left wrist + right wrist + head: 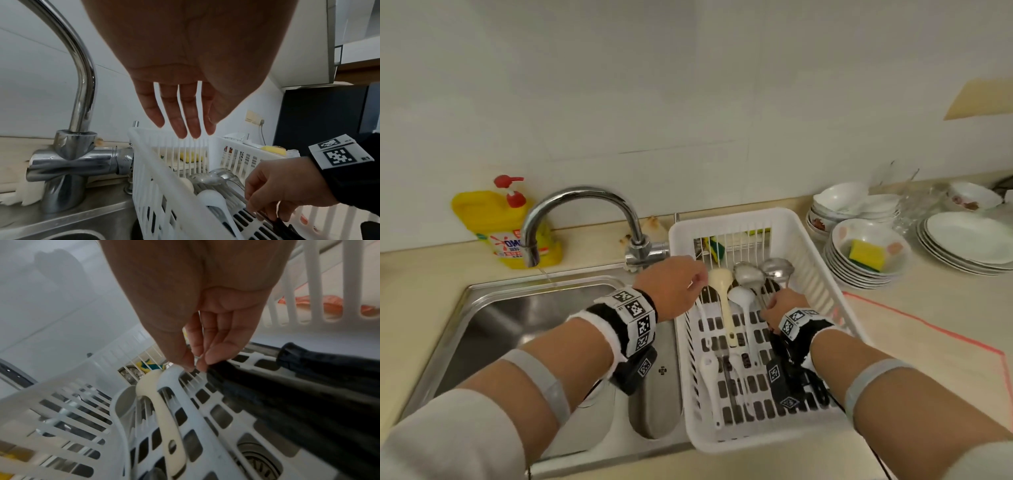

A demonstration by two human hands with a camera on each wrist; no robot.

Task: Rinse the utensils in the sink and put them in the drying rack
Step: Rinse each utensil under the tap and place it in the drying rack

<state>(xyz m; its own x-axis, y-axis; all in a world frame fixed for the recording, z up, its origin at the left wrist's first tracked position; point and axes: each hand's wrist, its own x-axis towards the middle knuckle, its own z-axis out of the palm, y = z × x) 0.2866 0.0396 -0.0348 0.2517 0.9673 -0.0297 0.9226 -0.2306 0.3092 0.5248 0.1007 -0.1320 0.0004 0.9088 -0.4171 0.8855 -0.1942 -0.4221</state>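
Note:
A white plastic drying rack (pixel 732 219) sits over the right half of the steel sink (pixel 517 318). In it lie a cream ladle (pixel 722 291), a white ladle (pixel 741 298), two steel ladles (pixel 748 274) with black handles (pixel 308 386), and a white spoon (pixel 709 373). My left hand (pixel 700 277) hovers over the rack's far left corner with straight, relaxed fingers (pixel 183 123) and holds nothing. My right hand (pixel 774 305) is down inside the rack, where thumb and fingers (pixel 197 365) pinch a steel ladle's thin shaft.
The curved faucet (pixel 582 198) lets a thin stream of water (pixel 546 274) into the sink. A yellow detergent bottle (pixel 500 226) stands behind it. On the counter to the right are stacked bowls (pixel 859 270) with a yellow sponge (pixel 866 253), and plates (pixel 969 240).

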